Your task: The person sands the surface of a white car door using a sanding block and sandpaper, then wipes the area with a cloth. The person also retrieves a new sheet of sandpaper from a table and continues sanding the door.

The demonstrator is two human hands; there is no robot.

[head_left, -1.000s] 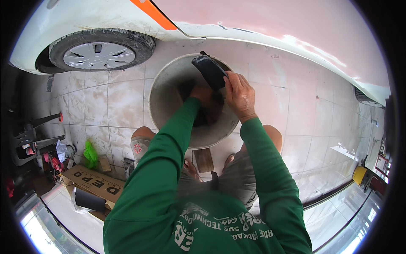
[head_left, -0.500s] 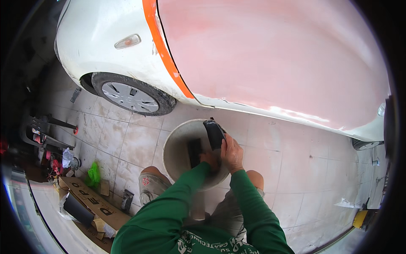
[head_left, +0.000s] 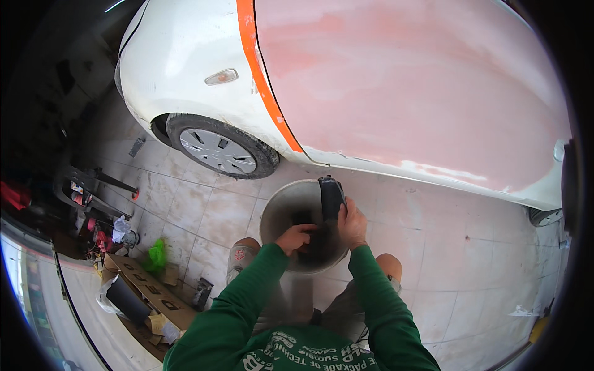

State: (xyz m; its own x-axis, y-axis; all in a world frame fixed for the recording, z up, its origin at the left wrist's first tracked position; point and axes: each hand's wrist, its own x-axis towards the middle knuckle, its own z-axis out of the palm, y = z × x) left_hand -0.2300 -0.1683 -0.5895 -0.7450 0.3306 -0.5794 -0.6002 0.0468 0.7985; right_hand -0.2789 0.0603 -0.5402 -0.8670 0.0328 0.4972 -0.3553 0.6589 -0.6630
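Note:
A round pale bucket stands on the floor between my knees, its inside dim and dark. My right hand is closed around a black block, which looks like a sanding block, held upright at the bucket's right rim. Over the bucket's middle is my left hand, its fingers curled together. A dark patch lies behind and below those fingers; whether they pinch anything is hidden. Beyond the bucket is the white car with a door covered in patchy pink and whitish filler or primer.
Orange tape edges the front fender beside the door. The front wheel is just beyond the bucket, to the left. On the left floor lie a cardboard box, a green bag and an overturned dark stool.
My left hand has come up and left from deeper in the bucket, its fingers now curled. The block in my right hand stands more upright. The whole view has shifted slightly.

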